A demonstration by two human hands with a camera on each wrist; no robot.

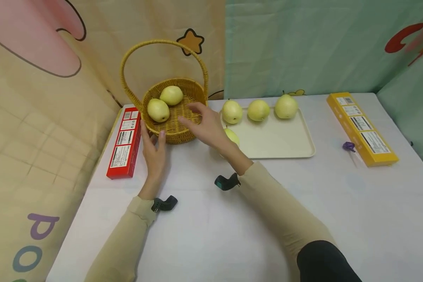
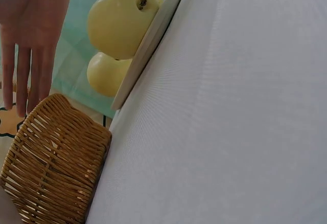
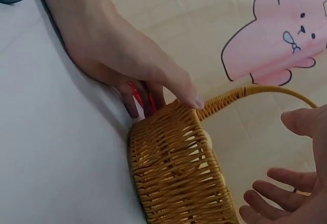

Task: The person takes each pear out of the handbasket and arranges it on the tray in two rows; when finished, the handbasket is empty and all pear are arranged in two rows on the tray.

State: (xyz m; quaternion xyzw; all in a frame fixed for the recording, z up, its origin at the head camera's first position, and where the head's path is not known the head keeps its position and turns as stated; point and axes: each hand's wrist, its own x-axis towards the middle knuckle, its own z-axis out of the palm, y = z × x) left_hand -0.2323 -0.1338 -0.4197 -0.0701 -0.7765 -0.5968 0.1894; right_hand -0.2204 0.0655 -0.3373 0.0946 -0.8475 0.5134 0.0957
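Wicker basket (image 1: pixel 174 138) on the counter (image 1: pixel 197 235), its side gripped by the left hand (image 1: pixel 154 154) (presumably for steadiness); the right hand (image 1: pixel 209 126), empty with fingers apart, hovers over the edge nearest the tray (image 1: pixel 278 145).

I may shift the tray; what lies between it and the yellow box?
The head view shows a purple lollipop on the white cloth there, nearer the yellow box than the tray.

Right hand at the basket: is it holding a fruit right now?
No, in the head view the right hand has its thumb and fingers apart with nothing between them, by the wicker basket.
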